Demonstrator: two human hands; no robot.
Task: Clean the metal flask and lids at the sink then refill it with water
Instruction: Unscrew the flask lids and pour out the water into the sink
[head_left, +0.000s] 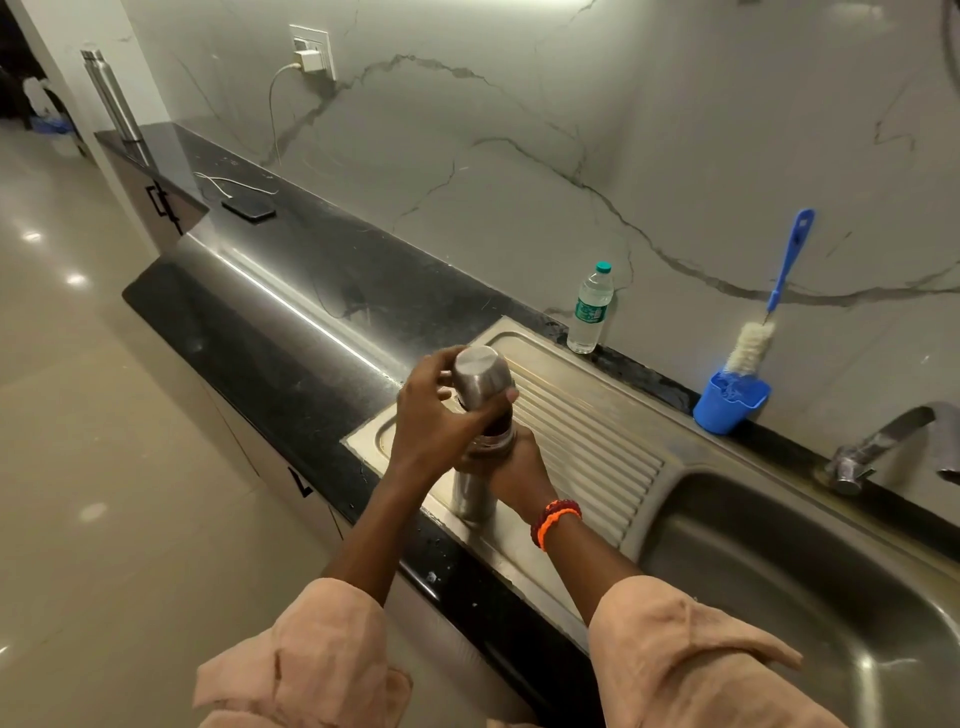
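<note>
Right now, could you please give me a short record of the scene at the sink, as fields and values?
flask: metal flask upright on the draining board
cap: steel cup lid over the flask's neck, apparently raised
left hand: left hand grips the cup lid
right hand: right hand holds the flask body
brush: bottle brush stands in blue cup
tap: faucet, no water visible
basin: sink basin
</note>
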